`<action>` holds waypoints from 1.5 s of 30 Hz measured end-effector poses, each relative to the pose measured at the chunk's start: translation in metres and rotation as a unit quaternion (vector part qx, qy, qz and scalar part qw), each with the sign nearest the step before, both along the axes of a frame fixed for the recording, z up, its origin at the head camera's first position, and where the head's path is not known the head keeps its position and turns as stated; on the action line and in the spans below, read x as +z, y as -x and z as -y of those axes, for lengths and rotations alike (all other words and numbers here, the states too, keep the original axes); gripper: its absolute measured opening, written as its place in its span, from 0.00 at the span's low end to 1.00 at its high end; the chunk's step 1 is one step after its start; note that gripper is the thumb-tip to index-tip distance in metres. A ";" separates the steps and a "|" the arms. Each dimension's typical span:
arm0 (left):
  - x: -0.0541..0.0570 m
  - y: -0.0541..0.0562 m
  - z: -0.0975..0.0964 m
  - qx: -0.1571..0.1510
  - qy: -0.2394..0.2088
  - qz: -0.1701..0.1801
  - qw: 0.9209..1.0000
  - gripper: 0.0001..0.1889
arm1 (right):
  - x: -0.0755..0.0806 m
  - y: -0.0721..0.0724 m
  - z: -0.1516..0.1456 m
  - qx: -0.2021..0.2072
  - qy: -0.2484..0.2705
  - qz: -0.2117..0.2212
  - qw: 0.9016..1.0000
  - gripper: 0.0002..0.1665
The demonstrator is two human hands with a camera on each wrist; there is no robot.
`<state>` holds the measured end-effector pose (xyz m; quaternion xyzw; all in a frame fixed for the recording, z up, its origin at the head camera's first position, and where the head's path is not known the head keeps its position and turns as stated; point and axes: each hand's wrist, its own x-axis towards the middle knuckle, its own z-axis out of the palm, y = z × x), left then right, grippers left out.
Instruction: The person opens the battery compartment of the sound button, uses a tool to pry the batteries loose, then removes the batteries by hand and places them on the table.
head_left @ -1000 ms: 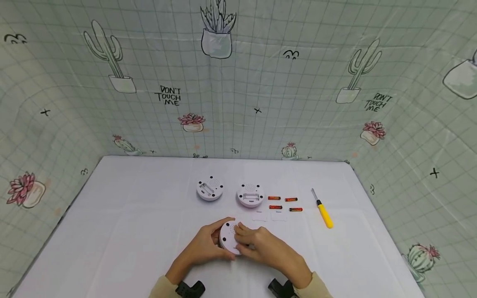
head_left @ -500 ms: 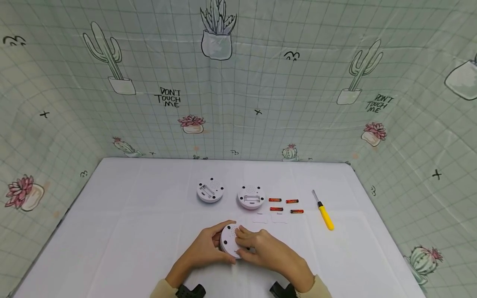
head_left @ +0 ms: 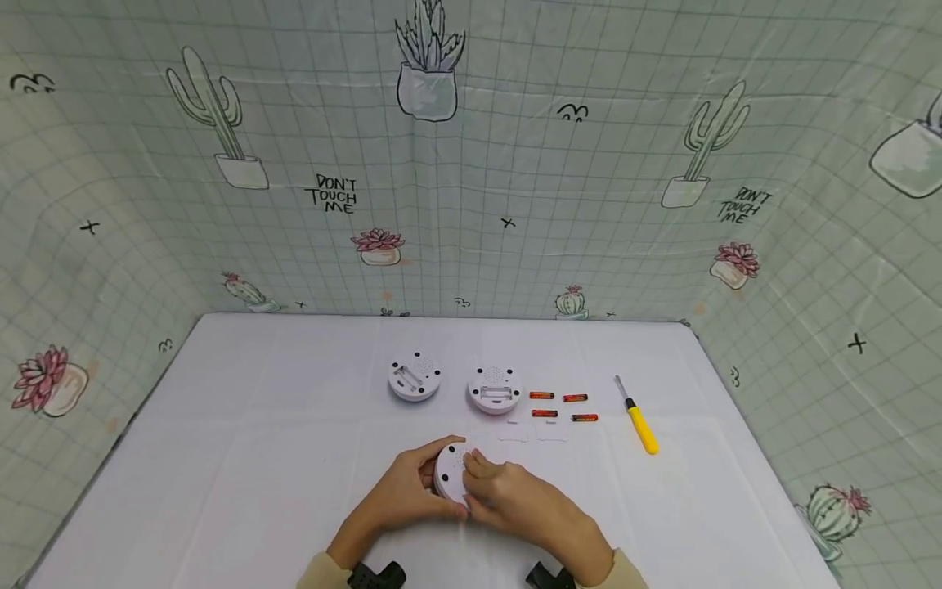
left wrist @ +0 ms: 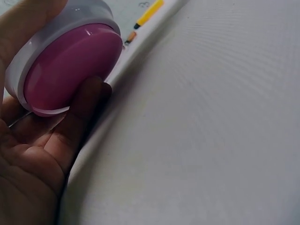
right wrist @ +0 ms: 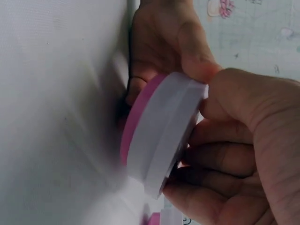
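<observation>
My left hand point(head_left: 409, 487) grips a round white sound button point(head_left: 450, 473) by its rim, with its back of black feet and small speaker holes facing up. Its pink domed face point(left wrist: 70, 70) points down in the left wrist view, my fingers beneath it. From the right, my right hand point(head_left: 518, 499) bends its fingers against the back, its thumb at the near edge. Seen in the right wrist view, these curled fingertips touch the back of the button point(right wrist: 159, 126), tilted on edge there. What lies under the right fingers is hidden.
Two similar buttons point(head_left: 414, 378) point(head_left: 495, 389) lie back-up with battery slots exposed. Right of them are several small red-and-black batteries point(head_left: 545, 413). Two thin white pieces point(head_left: 513, 431) point(head_left: 552, 431) lie nearer. A yellow-handled screwdriver point(head_left: 642, 427) rests farther right. A patterned cloth point(head_left: 471, 164) surrounds the table.
My right fingers have bent further in and shifted slightly over the button's back, covering the black foot seen before. My left hand keeps its grip, and the other things stay put.
</observation>
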<state>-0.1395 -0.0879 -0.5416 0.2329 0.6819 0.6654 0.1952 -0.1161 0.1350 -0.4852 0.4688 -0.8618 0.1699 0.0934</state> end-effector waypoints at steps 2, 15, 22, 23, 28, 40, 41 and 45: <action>0.000 0.001 0.001 0.000 -0.001 -0.006 1.000 0.46 | 0.000 -0.002 0.002 -0.004 -0.010 -0.032 0.999 0.09; 0.001 0.000 0.000 -0.003 -0.015 0.005 1.000 0.46 | 0.006 -0.006 0.001 -0.026 -0.005 0.012 1.000 0.03; 0.001 0.000 -0.001 0.008 -0.019 0.009 1.000 0.47 | 0.005 -0.001 -0.003 -0.007 0.005 0.033 0.999 0.09; 0.001 0.000 -0.001 0.007 -0.018 0.009 1.000 0.48 | 0.005 -0.001 -0.005 -0.008 0.006 0.043 0.999 0.11; 0.001 0.000 -0.001 0.000 -0.017 0.011 1.000 0.48 | 0.006 0.000 -0.007 -0.026 0.025 0.040 0.999 0.11; -0.001 -0.001 0.000 -0.002 -0.007 0.006 1.000 0.46 | -0.005 0.003 0.000 -0.103 0.132 0.049 0.985 0.10; -0.001 -0.001 -0.001 -0.001 -0.006 0.006 1.000 0.46 | -0.006 0.004 0.000 -0.101 0.141 0.055 0.983 0.11; 0.000 -0.001 -0.002 0.000 -0.006 0.015 1.000 0.47 | -0.010 0.008 -0.004 -0.079 0.168 0.053 0.981 0.12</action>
